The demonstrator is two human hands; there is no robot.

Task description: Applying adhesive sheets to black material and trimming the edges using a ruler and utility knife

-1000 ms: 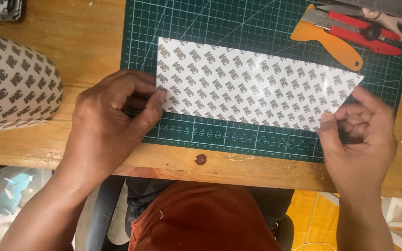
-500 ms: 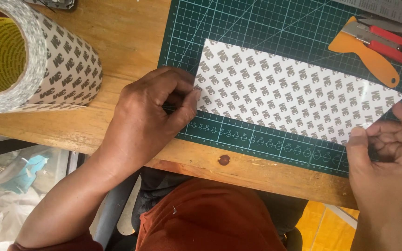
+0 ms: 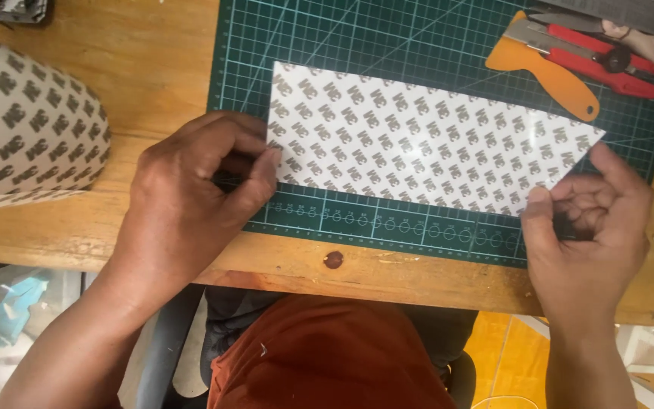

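Wooden workbench [image 3: 153, 68] viewed from above, evenly lit.
A green cutting mat [image 3: 418, 30] with a pale grid covers the bench's right part; 1 dark knot [image 3: 333, 260] marks the front edge. Below the edge, yellow-orange flooring [image 3: 509, 356] shows at lower right.

Both forearms are bare, with no sleeves, rings, watch or gloves showing. The left hand [image 3: 191, 201] and right hand [image 3: 584, 235] have short nails. Below the tabletop [image 3: 153, 76] edge, the person wears a rust-orange garment [image 3: 327, 356] with a small pale fleck.
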